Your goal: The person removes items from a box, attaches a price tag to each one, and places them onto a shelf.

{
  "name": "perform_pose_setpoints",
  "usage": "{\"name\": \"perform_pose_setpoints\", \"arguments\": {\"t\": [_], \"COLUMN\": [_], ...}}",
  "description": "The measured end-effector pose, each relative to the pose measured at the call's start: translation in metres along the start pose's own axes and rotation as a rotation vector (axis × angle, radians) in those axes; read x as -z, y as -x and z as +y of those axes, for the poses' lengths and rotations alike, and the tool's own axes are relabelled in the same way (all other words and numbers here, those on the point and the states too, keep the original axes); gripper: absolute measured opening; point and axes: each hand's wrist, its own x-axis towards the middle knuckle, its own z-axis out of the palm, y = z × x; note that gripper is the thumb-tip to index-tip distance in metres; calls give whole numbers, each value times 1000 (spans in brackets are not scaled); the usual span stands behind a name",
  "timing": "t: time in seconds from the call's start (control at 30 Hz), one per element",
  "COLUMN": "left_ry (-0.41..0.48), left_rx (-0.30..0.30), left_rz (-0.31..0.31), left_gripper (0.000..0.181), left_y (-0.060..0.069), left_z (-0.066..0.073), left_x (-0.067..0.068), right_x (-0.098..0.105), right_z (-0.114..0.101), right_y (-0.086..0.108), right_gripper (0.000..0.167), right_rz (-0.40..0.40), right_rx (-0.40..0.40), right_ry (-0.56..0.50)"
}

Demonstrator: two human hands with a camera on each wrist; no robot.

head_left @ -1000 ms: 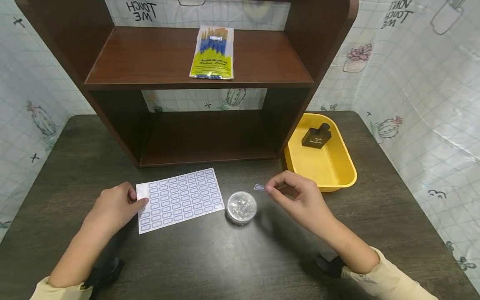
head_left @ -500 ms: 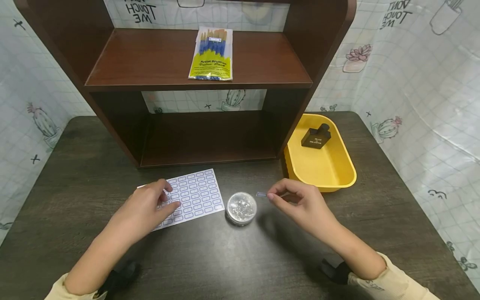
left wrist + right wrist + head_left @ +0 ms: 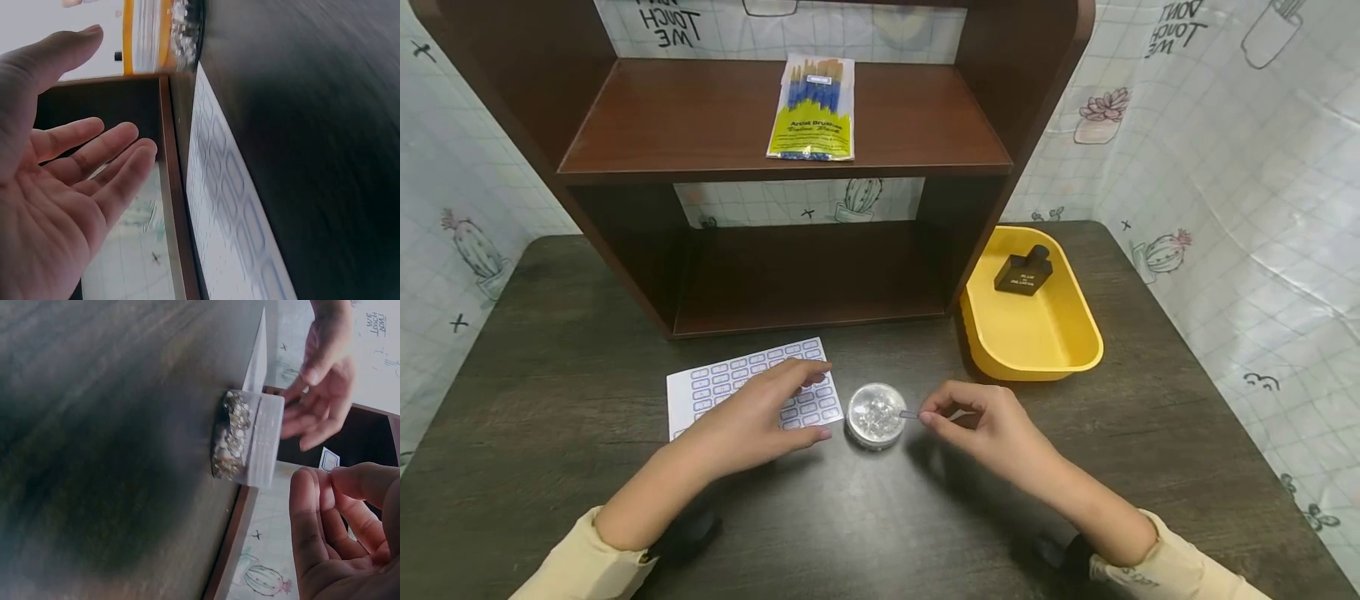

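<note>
On the table [image 3: 850,533] we see the label sheet [image 3: 681,400]; over it the left hand [image 3: 758,414] gapes wide, holding nothing. The right hand [image 3: 988,427], in a narrow pinch, is beside the jar [image 3: 876,418], which only our wrist views show side-on, silvery bits [image 3: 231,439] low inside; thumb and fingers hold one small label [image 3: 329,460].

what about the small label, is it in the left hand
No, the small label is pinched in the right hand, while the left hand holds nothing.
</note>
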Motion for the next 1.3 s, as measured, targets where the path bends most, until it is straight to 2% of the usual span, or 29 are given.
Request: {"name": "perform_pose_setpoints", "arguments": {"t": [0.17, 0.33, 0.5, 0.77, 1.07, 1.3], "left_ry": [8, 13, 23, 33, 40, 47], "left_rx": [-41, -32, -46, -107, -80, -89], "left_rz": [-46, -91, -119, -128, -145, -135], "left_gripper": [81, 89, 88, 80, 79, 80], "left_y": [-13, -21, -28, -32, -32, -32], "left_z": [8, 13, 15, 13, 15, 15], "left_x": [-11, -19, -24, -27, -28, -30], "right_x": [-8, -16, -22, -31, -34, -35], "right_z": [0, 0, 0, 3, 5, 5], "right_y": [1, 0, -1, -1, 0, 0], "right_gripper": [8, 5, 5, 7, 8, 8], "right_rz": [-48, -115, -155, -165, -163, -146], "right_rx": [-25, -25, -32, -7, -13, -7], "right_ry": [-41, -60, -42, 97, 126, 149]}}
